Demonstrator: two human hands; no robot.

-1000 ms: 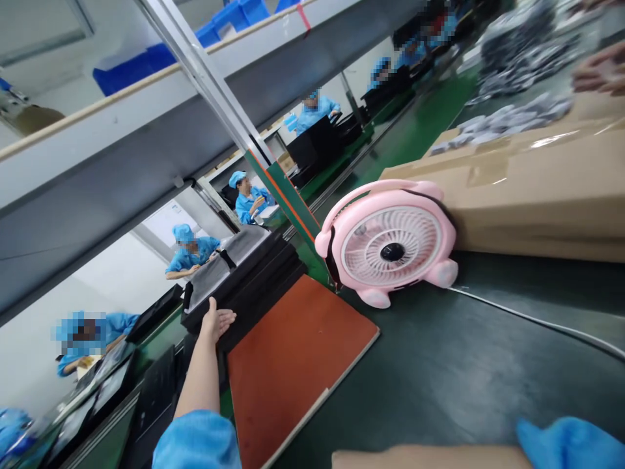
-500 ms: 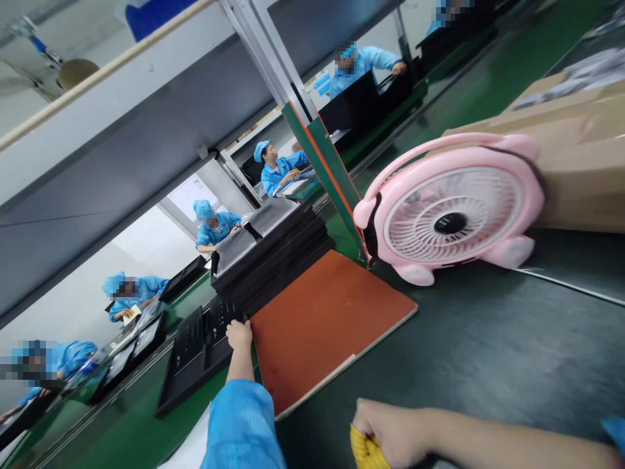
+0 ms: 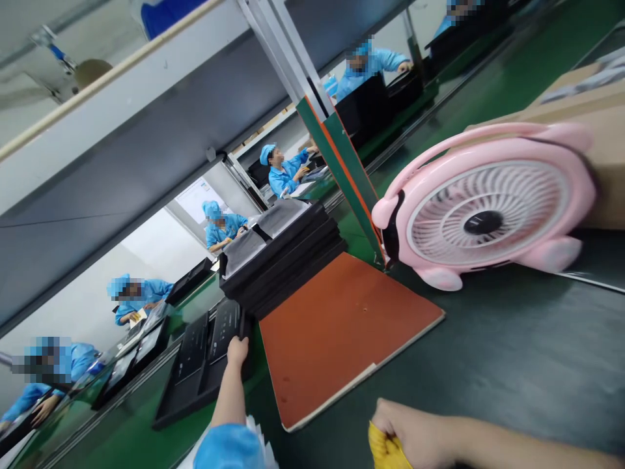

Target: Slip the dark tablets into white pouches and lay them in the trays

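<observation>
Gripping the near edge of a flat black panel (image 3: 202, 361) at nine o'clock, the left hand (image 3: 237, 352) has it off the belt's line but not onto the smooth orange board (image 3: 342, 326) beside it. The right hand (image 3: 410, 433) is fisted around a crumpled yellow cloth (image 3: 385, 451) at six o'clock.

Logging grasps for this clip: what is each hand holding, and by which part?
The left hand grips the black panel by its near right edge. The right hand is fisted around a yellow cloth, bunched at one end.
</observation>
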